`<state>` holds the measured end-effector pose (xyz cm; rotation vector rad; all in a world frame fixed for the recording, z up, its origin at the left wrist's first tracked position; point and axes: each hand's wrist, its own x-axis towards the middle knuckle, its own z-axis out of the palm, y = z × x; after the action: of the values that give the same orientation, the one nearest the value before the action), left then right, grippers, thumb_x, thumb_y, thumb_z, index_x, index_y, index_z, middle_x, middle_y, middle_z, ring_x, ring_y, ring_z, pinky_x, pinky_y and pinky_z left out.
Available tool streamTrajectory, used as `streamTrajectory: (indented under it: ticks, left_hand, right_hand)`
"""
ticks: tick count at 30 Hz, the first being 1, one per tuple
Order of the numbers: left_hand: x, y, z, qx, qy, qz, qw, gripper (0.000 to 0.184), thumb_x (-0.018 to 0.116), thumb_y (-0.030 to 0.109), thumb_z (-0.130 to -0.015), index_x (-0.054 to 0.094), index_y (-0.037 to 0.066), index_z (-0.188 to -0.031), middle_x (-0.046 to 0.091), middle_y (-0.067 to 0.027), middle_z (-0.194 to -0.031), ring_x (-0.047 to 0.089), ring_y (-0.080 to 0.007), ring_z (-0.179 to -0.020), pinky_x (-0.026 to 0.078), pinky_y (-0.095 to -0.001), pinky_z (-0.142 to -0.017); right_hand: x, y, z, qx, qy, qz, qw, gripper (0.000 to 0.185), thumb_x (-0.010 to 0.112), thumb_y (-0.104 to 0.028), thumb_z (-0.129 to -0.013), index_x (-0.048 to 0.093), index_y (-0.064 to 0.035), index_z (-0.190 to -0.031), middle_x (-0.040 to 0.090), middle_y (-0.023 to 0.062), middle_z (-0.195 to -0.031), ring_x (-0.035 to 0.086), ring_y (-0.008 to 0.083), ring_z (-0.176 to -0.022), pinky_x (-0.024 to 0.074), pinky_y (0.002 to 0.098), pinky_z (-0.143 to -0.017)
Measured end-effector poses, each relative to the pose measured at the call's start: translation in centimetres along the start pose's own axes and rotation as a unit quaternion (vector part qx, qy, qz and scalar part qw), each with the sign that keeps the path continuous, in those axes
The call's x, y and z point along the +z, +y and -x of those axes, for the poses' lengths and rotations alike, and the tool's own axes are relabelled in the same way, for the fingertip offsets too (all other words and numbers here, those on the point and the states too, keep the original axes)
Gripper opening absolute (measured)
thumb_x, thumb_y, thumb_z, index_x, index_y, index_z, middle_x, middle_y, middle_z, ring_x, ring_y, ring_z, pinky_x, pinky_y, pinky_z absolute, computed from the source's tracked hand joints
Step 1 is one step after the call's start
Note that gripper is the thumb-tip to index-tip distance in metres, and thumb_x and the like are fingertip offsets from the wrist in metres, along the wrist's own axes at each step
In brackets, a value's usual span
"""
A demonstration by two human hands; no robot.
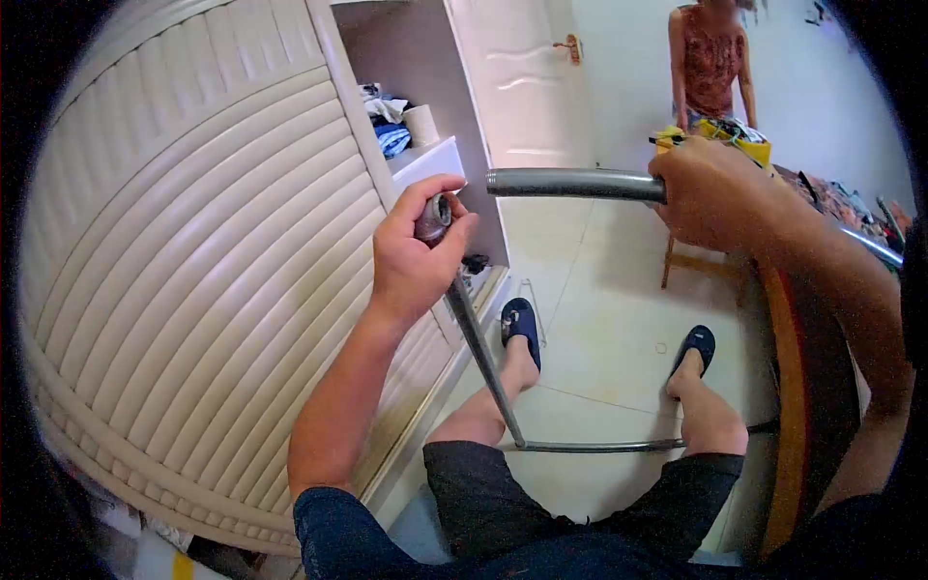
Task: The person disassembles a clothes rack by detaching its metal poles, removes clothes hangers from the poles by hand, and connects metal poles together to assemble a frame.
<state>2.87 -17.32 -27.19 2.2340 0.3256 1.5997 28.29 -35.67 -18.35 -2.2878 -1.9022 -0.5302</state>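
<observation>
My left hand (pixel 418 237) is closed around a grey pipe fitting (pixel 440 211) with an open round hole. From below that hand a grey metal pipe (pixel 478 343) slants down between my legs, where it meets a crosswise pipe (pixel 599 447) near the floor. My right hand (pixel 710 198) grips a second metal pipe (pixel 575 184), held roughly level. Its threaded end points left, close to my left fingertips but apart from the fitting. The same pipe seems to continue behind my right wrist toward the right edge.
On the left stands a ribbed cream cabinet door (pixel 213 251), beside open shelves with folded clothes (pixel 391 135) and a paper roll (pixel 420 126). A person (pixel 710 58) stands at the back behind a yellow container (pixel 749 145). A wooden edge (pixel 785 406) runs along my right.
</observation>
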Motion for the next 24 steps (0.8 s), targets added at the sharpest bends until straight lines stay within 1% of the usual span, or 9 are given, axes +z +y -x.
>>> streamTrajectory:
  ticks: [6, 7, 10, 15, 16, 18, 22, 23, 24]
  left_hand:
    - [-0.3, 0.0, -0.1, -0.046, -0.028, 0.003, 0.999, 0.044, 0.08, -0.002, -0.084, 0.065, 0.006, -0.124, 0.067, -0.0008, -0.093, 0.063, -0.0068, -0.084, 0.055, -0.0241, -0.076]
    - [-0.6, 0.0, -0.2, -0.015, -0.037, -0.027, 0.999, 0.045, 0.082, 0.0, -0.084, 0.065, 0.007, -0.125, 0.068, -0.0004, -0.094, 0.064, -0.0067, -0.085, 0.056, -0.0242, -0.076]
    - [-0.3, 0.6, -0.4, -0.043, -0.043, -0.009, 0.998, 0.045, 0.082, 0.0, -0.084, 0.065, 0.008, -0.125, 0.068, -0.0002, -0.095, 0.064, -0.0065, -0.087, 0.056, -0.0237, -0.077]
    - [-0.1, 1.1, -0.8, -0.014, -0.038, 0.004, 0.999, 0.046, 0.084, 0.003, -0.082, 0.065, 0.006, -0.124, 0.069, -0.0019, -0.101, 0.065, -0.0097, -0.091, 0.056, -0.0259, -0.08]
    - [-0.1, 1.0, -0.8, -0.011, -0.038, 0.006, 0.999, 0.046, 0.084, 0.003, -0.082, 0.065, 0.006, -0.124, 0.069, -0.0019, -0.101, 0.065, -0.0097, -0.091, 0.056, -0.0259, -0.08]
    - [-0.1, 0.8, -1.0, 0.044, -0.038, -0.038, 0.998, 0.039, 0.084, 0.004, -0.08, 0.066, 0.006, -0.115, 0.068, -0.0039, -0.092, 0.065, -0.011, -0.08, 0.054, -0.0275, -0.069]
    - [-0.6, 1.0, -1.8, 0.15, -0.046, -0.126, 0.98, 0.037, 0.089, 0.012, -0.076, 0.067, 0.007, -0.105, 0.068, -0.0081, -0.087, 0.067, -0.0176, -0.075, 0.055, -0.0308, -0.068]
    - [-0.8, 0.9, -2.1, 0.158, -0.059, -0.157, 0.973, 0.044, 0.09, 0.01, -0.076, 0.067, 0.007, -0.114, 0.071, -0.0066, -0.089, 0.068, -0.0126, -0.081, 0.057, -0.0292, -0.073]
    - [-1.2, 1.1, -1.2, 0.157, -0.06, -0.158, 0.973, 0.044, 0.09, 0.01, -0.076, 0.067, 0.007, -0.114, 0.071, -0.0066, -0.089, 0.068, -0.0126, -0.081, 0.057, -0.0292, -0.073]
  right_hand:
    - [0.6, -0.7, -1.2, -0.061, 0.033, 0.008, 0.998, 0.016, 0.063, -0.016, -0.088, 0.066, -0.0022, -0.08, 0.064, 0.0166, -0.073, 0.063, 0.0319, -0.063, 0.0531, 0.0436, -0.062]
    - [0.7, -0.9, -1.3, -0.075, 0.042, 0.009, 0.996, 0.017, 0.063, -0.017, -0.089, 0.065, -0.003, -0.078, 0.063, 0.0151, -0.071, 0.062, 0.0308, -0.061, 0.0525, 0.0428, -0.061]
    - [1.2, -1.1, -1.5, -0.108, 0.068, 0.017, 0.992, 0.023, 0.061, -0.02, -0.091, 0.061, -0.0054, -0.073, 0.06, 0.0106, -0.067, 0.058, 0.0275, -0.056, 0.0507, 0.0404, -0.057]
    - [1.5, -1.6, -1.8, -0.141, 0.103, 0.027, 0.984, 0.033, 0.059, -0.025, -0.094, 0.054, -0.0093, -0.065, 0.055, 0.0031, -0.059, 0.052, 0.0221, -0.048, 0.0478, 0.0364, -0.051]
    - [1.3, -1.6, -1.7, -0.142, 0.099, 0.026, 0.984, 0.031, 0.059, -0.024, -0.093, 0.056, -0.0089, -0.066, 0.056, 0.0042, -0.061, 0.053, 0.023, -0.05, 0.0485, 0.0371, -0.052]
    - [1.0, -1.9, -1.6, -0.137, 0.08, 0.027, 0.987, 0.028, 0.06, -0.022, -0.091, 0.058, -0.008, -0.068, 0.058, 0.0065, -0.063, 0.055, 0.025, -0.053, 0.0498, 0.0386, -0.054]
    - [0.4, -2.5, -1.7, -0.132, 0.054, 0.03, 0.989, 0.02, 0.062, -0.019, -0.088, 0.062, -0.0063, -0.072, 0.062, 0.0111, -0.068, 0.06, 0.0288, -0.06, 0.0525, 0.0414, -0.058]
    - [0.4, -2.6, -1.8, -0.129, 0.046, 0.029, 0.99, 0.019, 0.062, -0.018, -0.087, 0.063, -0.0059, -0.073, 0.063, 0.0123, -0.069, 0.061, 0.0298, -0.061, 0.0532, 0.0421, -0.059]
    - [0.5, -3.1, -1.5, -0.128, 0.038, 0.029, 0.991, 0.017, 0.063, -0.017, -0.087, 0.064, -0.0055, -0.074, 0.064, 0.0134, -0.07, 0.062, 0.0308, -0.063, 0.0538, 0.0428, -0.06]
